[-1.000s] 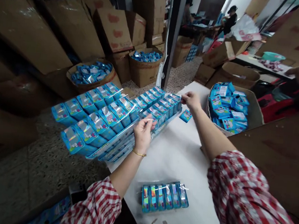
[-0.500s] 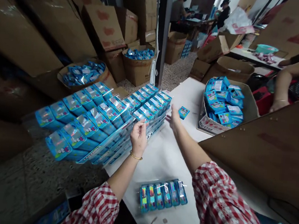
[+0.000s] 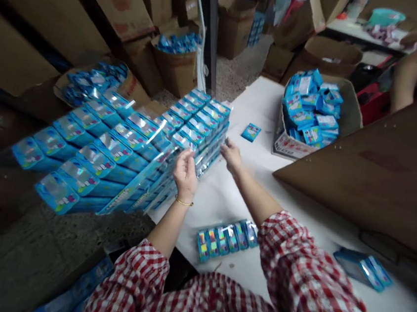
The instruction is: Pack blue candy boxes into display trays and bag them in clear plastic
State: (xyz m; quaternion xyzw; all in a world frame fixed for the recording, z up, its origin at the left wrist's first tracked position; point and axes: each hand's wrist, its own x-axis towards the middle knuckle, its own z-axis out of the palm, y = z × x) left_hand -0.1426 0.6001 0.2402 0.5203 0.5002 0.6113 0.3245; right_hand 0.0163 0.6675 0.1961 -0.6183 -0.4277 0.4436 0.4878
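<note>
Stacked blue packs in clear wrapping (image 3: 120,149) stand in rows along the left side of the white table (image 3: 244,184). My left hand (image 3: 186,172), with a gold bracelet at the wrist, is closed in a pinch at the near face of the stack; what it pinches is too small to make out. At the right face of the stack is my right hand (image 3: 232,156), fingers bent and partly apart, with nothing visible in them. A wrapped row of blue packs (image 3: 226,240) lies nearer my body. One small blue packet (image 3: 250,132) lies beyond my right hand.
A carton of blue packets (image 3: 312,110) stands at the table's back right, beside a large cardboard panel (image 3: 371,168). Blue packs (image 3: 362,267) lie at the right. Cartons of blue packets (image 3: 176,56) stand behind the stack, near a dark post (image 3: 208,37). Another person's arm (image 3: 405,82) shows at upper right.
The view has tilted down and shifted, so more of the table's right side shows. My right hand has come closer to the stack and its fingers have bent. My left hand remains pinched.
</note>
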